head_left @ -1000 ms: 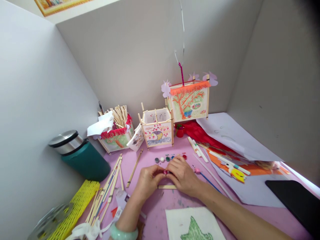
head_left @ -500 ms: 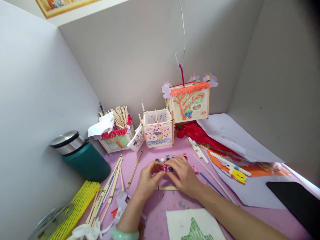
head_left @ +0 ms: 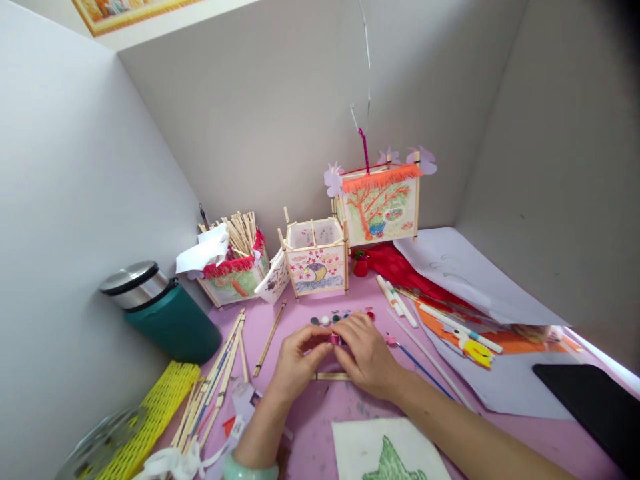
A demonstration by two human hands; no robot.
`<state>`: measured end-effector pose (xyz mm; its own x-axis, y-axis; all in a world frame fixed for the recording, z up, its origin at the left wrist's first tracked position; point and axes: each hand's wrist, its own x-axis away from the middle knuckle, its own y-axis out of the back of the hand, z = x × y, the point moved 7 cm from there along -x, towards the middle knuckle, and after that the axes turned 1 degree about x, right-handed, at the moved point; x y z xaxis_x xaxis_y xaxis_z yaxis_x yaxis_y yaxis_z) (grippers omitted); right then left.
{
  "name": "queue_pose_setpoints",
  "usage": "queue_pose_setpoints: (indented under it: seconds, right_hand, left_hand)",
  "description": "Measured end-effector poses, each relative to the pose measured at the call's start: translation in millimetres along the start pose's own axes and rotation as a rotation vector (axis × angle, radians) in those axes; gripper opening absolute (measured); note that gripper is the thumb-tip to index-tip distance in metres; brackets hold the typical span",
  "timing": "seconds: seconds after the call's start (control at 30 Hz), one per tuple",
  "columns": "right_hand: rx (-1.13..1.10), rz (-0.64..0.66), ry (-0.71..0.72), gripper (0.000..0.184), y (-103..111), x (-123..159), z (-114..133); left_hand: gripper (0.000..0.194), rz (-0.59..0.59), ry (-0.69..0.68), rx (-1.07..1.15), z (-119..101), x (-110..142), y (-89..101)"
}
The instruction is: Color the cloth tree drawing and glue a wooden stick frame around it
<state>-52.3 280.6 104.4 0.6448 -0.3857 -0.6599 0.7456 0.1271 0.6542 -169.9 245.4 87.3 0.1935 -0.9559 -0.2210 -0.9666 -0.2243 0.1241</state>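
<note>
My left hand [head_left: 295, 363] and my right hand [head_left: 367, 357] meet over the pink tabletop [head_left: 320, 427], both pinched on a small pink paint pot [head_left: 333, 339] held between their fingertips. A short wooden stick [head_left: 331, 377] lies flat just under the hands. Behind them runs a row of small paint pots [head_left: 343, 316]. A thin paintbrush [head_left: 417, 362] with a blue handle lies to the right of my right hand. A sheet with a green painted shape [head_left: 387, 457] lies in front, near my forearms.
Two paper lanterns [head_left: 316, 257] [head_left: 379, 203] stand at the back, one hung from a wire. A box of wooden sticks [head_left: 235, 257], a green flask [head_left: 163, 313], yellow foam mesh [head_left: 150, 417] and loose sticks [head_left: 220, 373] lie left. Papers, markers [head_left: 450, 320] and a black slab [head_left: 595, 403] lie right.
Both hands stay together on the small pot; they lifted slightly toward the paint row half a second ago and have settled back a little. Nothing else has moved.
</note>
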Motion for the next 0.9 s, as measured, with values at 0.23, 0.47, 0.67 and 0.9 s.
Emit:
queue_pose_setpoints:
  seconds: [0.23, 0.47, 0.67, 0.9]
  right_hand:
    - [0.051, 0.074, -0.009, 0.020, -5, -1, 1]
    - [0.076, 0.104, 0.008, 0.018, -14, 1, -3]
    - [0.057, 0.098, 0.012, 0.016, -13, 3, -5]
    - [0.017, 0.142, 0.115, 0.017, -15, 4, 7]
  left_hand:
    - [0.014, -0.052, 0.077, 0.016, 8, 0, 1.1]
    - [0.011, -0.079, 0.147, 0.054, 15, -2, 0.5]
    - [0.024, -0.094, 0.077, -0.243, -1, 1, 1.4]
    - [0.038, 0.077, -0.165, -0.891, -25, 9, -23.0]
